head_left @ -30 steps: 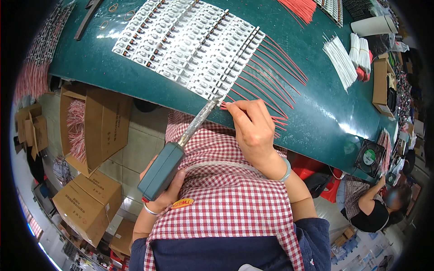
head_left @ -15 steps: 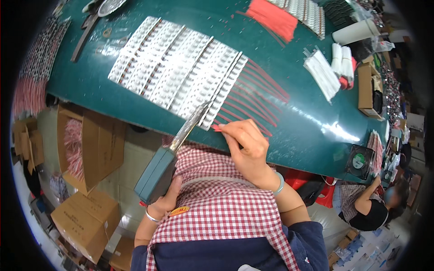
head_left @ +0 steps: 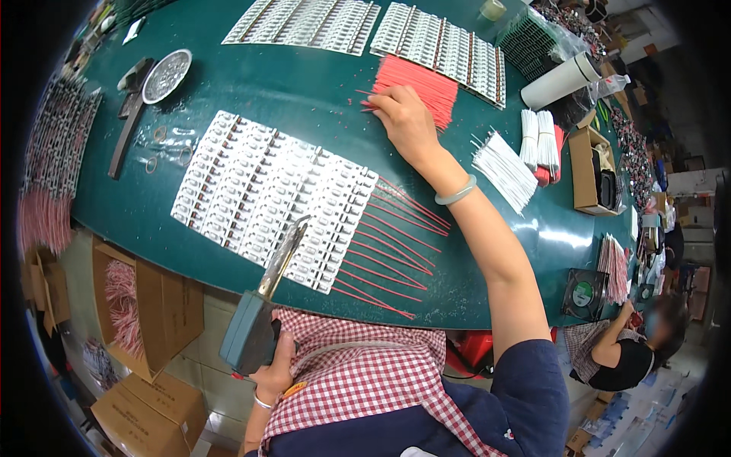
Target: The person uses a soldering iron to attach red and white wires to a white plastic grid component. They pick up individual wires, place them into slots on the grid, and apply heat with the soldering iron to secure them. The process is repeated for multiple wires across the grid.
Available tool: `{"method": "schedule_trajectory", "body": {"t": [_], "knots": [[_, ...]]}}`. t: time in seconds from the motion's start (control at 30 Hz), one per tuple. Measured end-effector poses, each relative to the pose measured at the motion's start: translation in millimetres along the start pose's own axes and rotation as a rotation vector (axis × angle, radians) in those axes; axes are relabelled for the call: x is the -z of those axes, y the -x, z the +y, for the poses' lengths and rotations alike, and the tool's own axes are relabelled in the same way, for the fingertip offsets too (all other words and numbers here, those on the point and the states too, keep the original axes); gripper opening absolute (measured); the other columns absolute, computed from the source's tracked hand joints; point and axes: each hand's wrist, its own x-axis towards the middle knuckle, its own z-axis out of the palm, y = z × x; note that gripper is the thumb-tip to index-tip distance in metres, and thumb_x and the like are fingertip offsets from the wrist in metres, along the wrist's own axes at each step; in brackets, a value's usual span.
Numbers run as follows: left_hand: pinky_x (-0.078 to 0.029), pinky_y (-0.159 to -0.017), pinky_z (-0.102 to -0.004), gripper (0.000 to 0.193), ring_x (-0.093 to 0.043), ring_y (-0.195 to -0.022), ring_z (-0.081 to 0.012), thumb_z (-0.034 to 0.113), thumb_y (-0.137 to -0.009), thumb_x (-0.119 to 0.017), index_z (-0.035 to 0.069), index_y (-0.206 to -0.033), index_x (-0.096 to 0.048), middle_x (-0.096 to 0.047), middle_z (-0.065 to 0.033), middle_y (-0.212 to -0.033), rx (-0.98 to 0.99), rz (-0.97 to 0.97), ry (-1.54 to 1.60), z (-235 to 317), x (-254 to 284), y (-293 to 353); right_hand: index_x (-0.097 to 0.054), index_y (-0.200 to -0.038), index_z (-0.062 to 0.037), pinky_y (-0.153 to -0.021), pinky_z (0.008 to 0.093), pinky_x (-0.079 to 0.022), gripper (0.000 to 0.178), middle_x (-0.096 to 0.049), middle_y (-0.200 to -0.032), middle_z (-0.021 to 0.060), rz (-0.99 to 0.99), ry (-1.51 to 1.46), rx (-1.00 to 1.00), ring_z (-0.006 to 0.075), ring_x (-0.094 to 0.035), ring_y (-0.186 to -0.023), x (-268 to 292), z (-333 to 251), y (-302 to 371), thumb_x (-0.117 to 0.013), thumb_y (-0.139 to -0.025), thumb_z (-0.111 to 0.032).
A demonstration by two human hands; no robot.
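My left hand [head_left: 277,369] is wrapped round the handle of a teal soldering gun [head_left: 248,335]. Its long metal tip reaches over a panel of small white circuit boards [head_left: 266,194] lying flat near the table's front edge. From the panel's right edge several thin red wires [head_left: 396,257] fan out to the right. Farther off, my right hand [head_left: 408,126] is stretched over a pile of cut red wires [head_left: 426,85]. Its thumb and fingers pinch at the pile's left end, where wire tips show; how many they hold I cannot tell.
Two more board panels [head_left: 301,24] lie at the back. White wires [head_left: 505,172], a white roll [head_left: 561,81] and an open cardboard box [head_left: 593,170] are to the right. A metal dish [head_left: 167,77] sits back left. Another person [head_left: 620,354] works at the far right.
My right hand has left the panel's near right corner and reached far forward to the red wire pile. The soldering gun stays in my left hand. The whole view has shifted.
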Motion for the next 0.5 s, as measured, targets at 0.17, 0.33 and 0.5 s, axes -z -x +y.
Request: {"method": "schedule_trajectory", "body": {"t": [0.17, 0.33, 0.5], "knots": [[-0.045, -0.05, -0.0274, 0.047, -0.054, -0.056, -0.013, -0.002, -0.09, -0.067, -0.006, -0.134, -0.051, -0.062, -0.0193, -0.12, 0.116, 0.171, 0.142, 20, -20, -9, -0.072, -0.105, -0.0075, -0.083, 0.0406, -0.051, 0.029, -0.065, -0.1, 0.0074, 0.002, 0.045, -0.054, 0.0286, -0.061, -0.096, 42, -4, 17, -0.076, -0.077, -0.002], [-0.045, -0.05, -0.0271, 0.046, -0.054, -0.057, -0.013, 0.001, -0.092, -0.064, -0.006, -0.135, -0.049, -0.061, -0.0217, -0.124, 0.136, 0.17, 0.159, 17, -28, -21, -0.07, -0.109, -0.0051, -0.084, 0.042, -0.05, 0.034, -0.065, -0.103, 0.0113, 0.032, 0.27, -0.263, 0.0316, -0.061, -0.097, 123, 18, 93, -0.075, -0.076, 0.002], [-0.044, -0.05, -0.027, 0.042, -0.054, -0.057, -0.0127, 0.003, -0.094, -0.062, -0.008, -0.132, -0.05, -0.062, -0.0202, -0.12, 0.122, 0.12, 0.135, 25, -35, -31, -0.07, -0.106, -0.0024, -0.082, 0.0416, -0.05, 0.029, -0.065, -0.101, 0.0115, -0.034, 0.35, -0.414, 0.0317, -0.061, -0.095, 148, 27, 134, -0.075, -0.078, 0.001]]}}
